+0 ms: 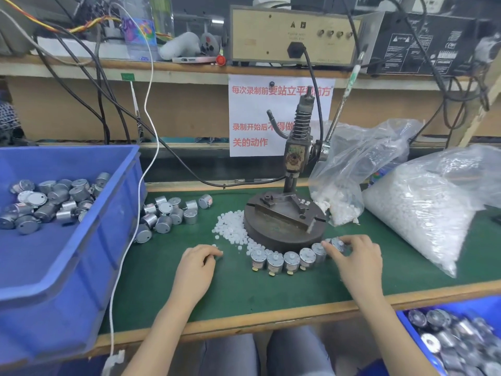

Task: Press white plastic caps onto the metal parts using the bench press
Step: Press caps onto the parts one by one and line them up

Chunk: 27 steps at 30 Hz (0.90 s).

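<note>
The bench press (294, 158) stands on a round metal base (282, 226) in the middle of the green mat. A curved row of several metal parts (291, 260) with white caps on top lines the base's front edge. My right hand (355, 256) grips the rightmost metal part (337, 244) of that row. A pile of loose white plastic caps (230, 226) lies left of the base. My left hand (200, 264) rests on the mat beside the pile, fingertips pinching a small white cap (220, 253).
A blue bin (67, 240) of metal parts sits at the left, with more loose parts (168, 213) beside it. Two clear bags of white caps (423, 213) lie at the right. Another blue bin (455, 340) of parts sits below the bench's front right edge. Cables hang behind.
</note>
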Each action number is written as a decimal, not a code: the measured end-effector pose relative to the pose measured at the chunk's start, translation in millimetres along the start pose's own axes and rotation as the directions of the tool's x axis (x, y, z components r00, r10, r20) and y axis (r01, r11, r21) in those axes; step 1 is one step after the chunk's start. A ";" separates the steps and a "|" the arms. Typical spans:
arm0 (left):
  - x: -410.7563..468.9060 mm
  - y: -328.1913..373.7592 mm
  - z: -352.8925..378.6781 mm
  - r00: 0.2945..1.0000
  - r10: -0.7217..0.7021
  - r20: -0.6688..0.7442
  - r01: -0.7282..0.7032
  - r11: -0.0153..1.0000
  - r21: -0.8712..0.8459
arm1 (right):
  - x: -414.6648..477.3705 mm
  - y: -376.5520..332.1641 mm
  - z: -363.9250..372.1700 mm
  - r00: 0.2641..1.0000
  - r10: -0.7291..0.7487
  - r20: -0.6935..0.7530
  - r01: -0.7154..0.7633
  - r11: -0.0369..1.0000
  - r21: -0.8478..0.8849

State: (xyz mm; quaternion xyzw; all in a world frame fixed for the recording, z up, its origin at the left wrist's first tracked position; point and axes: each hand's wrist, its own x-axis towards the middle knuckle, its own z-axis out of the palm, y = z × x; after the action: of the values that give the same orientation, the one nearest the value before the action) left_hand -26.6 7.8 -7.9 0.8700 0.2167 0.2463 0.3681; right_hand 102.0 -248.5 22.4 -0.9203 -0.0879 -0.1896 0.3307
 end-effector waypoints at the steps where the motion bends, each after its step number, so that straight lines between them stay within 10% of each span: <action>1: 0.1 -0.3 -0.2 1.000 -0.002 0.004 0.001 1.000 0.003 | -2.1 4.0 0.1 1.000 0.007 0.012 -0.007 1.000 0.000; 12: 0.0 -1.3 -0.4 1.000 -0.008 0.000 0.008 1.000 -0.011 | -13.7 9.6 7.6 1.000 0.027 0.000 -0.027 0.998 -0.053; 20: -1.0 1.2 -0.7 0.999 -0.035 -0.032 0.032 0.997 -0.073 | -29.9 -92.9 44.9 0.895 -0.439 -0.079 0.446 0.888 0.114; 27: 8.7 3.3 -20.6 0.955 -0.106 -0.276 0.051 0.979 -0.200 | -55.9 -152.6 111.0 0.699 -0.681 0.221 0.674 0.730 0.116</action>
State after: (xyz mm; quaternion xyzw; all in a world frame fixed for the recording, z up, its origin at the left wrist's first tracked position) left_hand -31.3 21.6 9.4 0.7768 0.2773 0.3739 0.4241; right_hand 39.5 -62.4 8.6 -0.8351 -0.4631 -0.1800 0.2364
